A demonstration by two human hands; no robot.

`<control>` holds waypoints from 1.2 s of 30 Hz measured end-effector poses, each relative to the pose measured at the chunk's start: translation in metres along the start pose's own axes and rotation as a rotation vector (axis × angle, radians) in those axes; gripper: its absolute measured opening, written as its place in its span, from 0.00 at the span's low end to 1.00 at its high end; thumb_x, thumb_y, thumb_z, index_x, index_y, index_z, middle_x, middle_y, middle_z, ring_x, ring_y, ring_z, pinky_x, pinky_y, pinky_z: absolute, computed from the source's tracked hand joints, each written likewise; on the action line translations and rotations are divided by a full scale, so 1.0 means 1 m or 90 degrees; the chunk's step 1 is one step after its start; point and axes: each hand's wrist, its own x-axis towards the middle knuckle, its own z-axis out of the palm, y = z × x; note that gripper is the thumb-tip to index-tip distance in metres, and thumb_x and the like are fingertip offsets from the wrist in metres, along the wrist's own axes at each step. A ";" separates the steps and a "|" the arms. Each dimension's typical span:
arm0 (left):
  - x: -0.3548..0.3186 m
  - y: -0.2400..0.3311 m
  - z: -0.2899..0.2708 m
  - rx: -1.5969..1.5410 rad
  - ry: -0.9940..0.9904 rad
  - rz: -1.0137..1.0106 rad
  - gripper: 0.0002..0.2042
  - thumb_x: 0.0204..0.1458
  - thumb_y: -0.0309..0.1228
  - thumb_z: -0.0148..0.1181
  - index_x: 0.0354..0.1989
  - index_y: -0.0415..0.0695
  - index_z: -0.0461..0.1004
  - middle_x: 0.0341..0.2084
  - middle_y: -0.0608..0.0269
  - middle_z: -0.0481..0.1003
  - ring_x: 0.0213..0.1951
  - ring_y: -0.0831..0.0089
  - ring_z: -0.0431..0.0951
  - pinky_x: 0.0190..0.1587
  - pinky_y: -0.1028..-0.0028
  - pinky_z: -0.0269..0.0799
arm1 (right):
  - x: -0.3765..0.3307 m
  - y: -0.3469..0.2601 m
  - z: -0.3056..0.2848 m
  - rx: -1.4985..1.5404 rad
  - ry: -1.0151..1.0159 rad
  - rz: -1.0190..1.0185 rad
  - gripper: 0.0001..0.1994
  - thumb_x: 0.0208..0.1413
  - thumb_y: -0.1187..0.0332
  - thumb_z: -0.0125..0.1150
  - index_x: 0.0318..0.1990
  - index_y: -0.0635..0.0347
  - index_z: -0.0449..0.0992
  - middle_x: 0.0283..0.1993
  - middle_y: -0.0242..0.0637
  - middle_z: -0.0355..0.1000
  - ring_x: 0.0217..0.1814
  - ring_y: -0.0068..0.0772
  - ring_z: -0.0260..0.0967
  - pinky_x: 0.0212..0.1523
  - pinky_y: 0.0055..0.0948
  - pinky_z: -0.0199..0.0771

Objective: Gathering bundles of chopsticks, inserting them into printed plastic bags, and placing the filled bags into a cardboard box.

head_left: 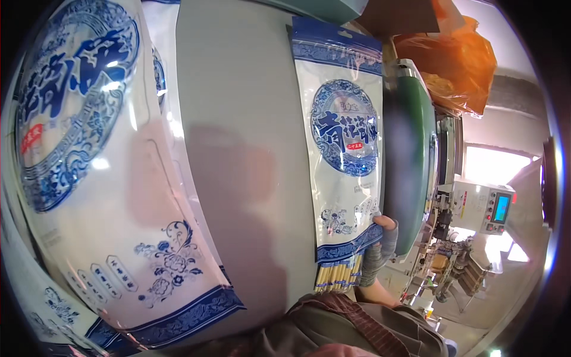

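Left hand [151, 178] shows only as a pinkish blur through the big blue-and-white bag [89, 166] that fills the left of the view, close to the camera; whether its fingers are closed on the bag cannot be told. Past it lies the grey table [238, 119]. Further right, a second blue-and-white bag [345, 137] lies lengthwise at the table's edge, pale chopsticks [339, 275] poking from its near end. Right hand [380, 244], in a fingerless grey glove, grips that bag's lower corner, thumb on top. Beside it stand a green machine [413, 154], an orange plastic bag [458, 59] and a control panel [491, 208].
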 end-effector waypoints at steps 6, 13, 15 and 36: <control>-0.065 0.052 -0.032 0.035 -0.053 -0.056 0.16 0.53 0.28 0.50 0.50 0.39 0.68 0.44 0.40 0.70 0.45 0.48 0.72 0.45 0.58 0.70 | 0.007 -0.003 -0.002 -0.018 -0.031 -0.076 0.24 0.53 0.56 0.65 0.50 0.64 0.71 0.41 0.30 0.69 0.40 0.19 0.63 0.43 0.18 0.64; -0.194 0.130 -0.092 0.230 -0.058 -0.140 0.16 0.53 0.29 0.50 0.50 0.39 0.68 0.44 0.39 0.70 0.44 0.47 0.72 0.43 0.57 0.70 | 0.019 0.001 0.003 -0.088 -0.005 -0.313 0.16 0.50 0.63 0.66 0.45 0.61 0.79 0.34 0.28 0.61 0.31 0.22 0.57 0.33 0.20 0.59; -0.237 0.162 -0.102 0.292 -0.048 -0.157 0.16 0.53 0.29 0.50 0.50 0.39 0.68 0.43 0.39 0.70 0.44 0.47 0.72 0.43 0.57 0.71 | 0.015 0.004 0.000 -0.022 -0.005 -0.304 0.14 0.49 0.67 0.66 0.45 0.60 0.80 0.33 0.29 0.63 0.31 0.23 0.59 0.33 0.22 0.60; -0.171 0.233 -0.056 0.483 0.357 0.118 0.03 0.49 0.23 0.56 0.29 0.40 0.68 0.24 0.55 0.71 0.27 0.58 0.72 0.31 0.66 0.67 | 0.013 -0.024 -0.009 -0.047 -0.067 -0.340 0.16 0.48 0.75 0.61 0.47 0.53 0.77 0.33 0.41 0.71 0.32 0.42 0.69 0.35 0.35 0.70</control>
